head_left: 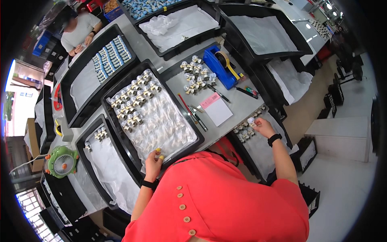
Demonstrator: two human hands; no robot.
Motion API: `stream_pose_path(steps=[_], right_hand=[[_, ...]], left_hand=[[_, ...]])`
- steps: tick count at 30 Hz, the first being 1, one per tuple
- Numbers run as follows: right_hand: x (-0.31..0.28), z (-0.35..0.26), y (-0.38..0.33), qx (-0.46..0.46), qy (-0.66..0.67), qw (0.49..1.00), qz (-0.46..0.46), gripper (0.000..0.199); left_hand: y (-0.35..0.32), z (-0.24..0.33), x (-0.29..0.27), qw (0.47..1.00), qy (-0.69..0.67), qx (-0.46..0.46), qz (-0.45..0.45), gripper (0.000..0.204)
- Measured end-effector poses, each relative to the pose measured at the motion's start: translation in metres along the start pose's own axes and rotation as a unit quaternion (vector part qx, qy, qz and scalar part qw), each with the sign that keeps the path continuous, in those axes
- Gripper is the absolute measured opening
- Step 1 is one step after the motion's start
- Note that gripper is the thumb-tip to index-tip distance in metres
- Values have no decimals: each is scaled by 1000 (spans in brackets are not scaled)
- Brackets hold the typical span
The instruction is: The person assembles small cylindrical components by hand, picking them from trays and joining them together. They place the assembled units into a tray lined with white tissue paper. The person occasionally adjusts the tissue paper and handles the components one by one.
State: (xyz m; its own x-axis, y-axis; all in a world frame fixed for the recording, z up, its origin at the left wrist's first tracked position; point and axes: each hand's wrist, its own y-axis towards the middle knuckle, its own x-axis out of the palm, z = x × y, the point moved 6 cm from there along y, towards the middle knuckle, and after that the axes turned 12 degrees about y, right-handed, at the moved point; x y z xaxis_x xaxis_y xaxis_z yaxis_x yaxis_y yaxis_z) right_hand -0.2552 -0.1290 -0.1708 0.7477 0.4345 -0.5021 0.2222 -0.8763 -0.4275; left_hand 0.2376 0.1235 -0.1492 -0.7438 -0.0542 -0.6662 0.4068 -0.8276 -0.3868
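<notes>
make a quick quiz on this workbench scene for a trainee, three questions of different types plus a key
1. Multiple choice: What colour is the body of the tape dispenser on the table?
A) green
B) blue
C) red
2. True or false: In the picture, the small green fan stands farther left than the tape dispenser.
3. Short answer: Which of the person's hands has its fingertips on a small white-topped piece?

Key:
1. B
2. True
3. The right hand
</notes>
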Motion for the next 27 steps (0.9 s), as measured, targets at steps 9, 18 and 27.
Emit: stream_pose_path(steps=[9,18,27], right_hand=[[9,129,12,54,-164,957,234,22],[13,135,26,113,-89,975,167,21],[26,163,17,158,332,926,90,26]], left_hand=[[1,3,-2,999,5,-29,-24,36],[0,6,-4,999,22,-28,-28,36],[4,9,-4,998,-9,-60,-19,32]])
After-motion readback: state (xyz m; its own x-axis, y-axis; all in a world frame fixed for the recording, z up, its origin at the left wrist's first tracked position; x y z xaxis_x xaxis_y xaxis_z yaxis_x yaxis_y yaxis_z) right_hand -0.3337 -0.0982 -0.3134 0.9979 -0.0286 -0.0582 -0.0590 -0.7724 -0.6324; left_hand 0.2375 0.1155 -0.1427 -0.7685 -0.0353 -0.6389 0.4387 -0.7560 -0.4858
